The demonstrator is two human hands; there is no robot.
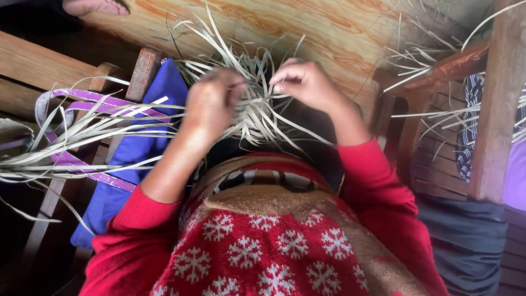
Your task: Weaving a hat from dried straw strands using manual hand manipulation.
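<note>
At the left, long pale straw strips (pixel 82 134) are seen trailing outward across a blue cushion (pixel 145 148) and a wooden chair frame (pixel 143 68). The left hand (pixel 211 104) is curled shut on the left side of the woven straw bundle (pixel 255 112), held in front of the chest. The bundle lies between both hands, equally near each, its loose ends fanning left and upward. The right hand (pixel 307 85) is pinched on strands at the bundle's upper right. More strips (pixel 438 118) are draped over a wooden rail (pixel 501 98) at the right.
</note>
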